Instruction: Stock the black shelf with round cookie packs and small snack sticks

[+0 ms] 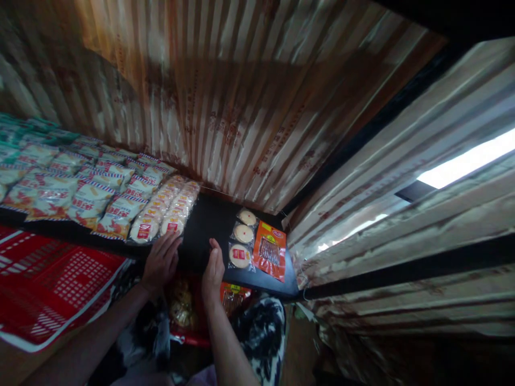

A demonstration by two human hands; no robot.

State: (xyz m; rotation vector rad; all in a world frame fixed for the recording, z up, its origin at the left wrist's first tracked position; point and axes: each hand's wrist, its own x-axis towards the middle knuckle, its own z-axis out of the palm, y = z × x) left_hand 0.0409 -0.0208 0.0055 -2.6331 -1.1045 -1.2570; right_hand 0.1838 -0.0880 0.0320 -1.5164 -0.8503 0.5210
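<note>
My left hand [161, 261] reaches to the front end of two rows of round wrapped cakes [172, 221], its fingertips at the nearest pack. Over the front edge of the black shelf [207, 220], my right hand [213, 271] is upright with its fingers extended and nothing in it. Right of it, three round wrapped cakes [243, 234] lie in a column, beside an orange packet [270, 251] at the shelf's right end.
White snack bags [90, 201] fill the shelf's left part, with green packs [24, 128] beyond. A red basket [76, 279] is at lower left. Below my hands, a red container [197, 335] holds packets. Corrugated sheeting [225, 96] rises behind the shelf.
</note>
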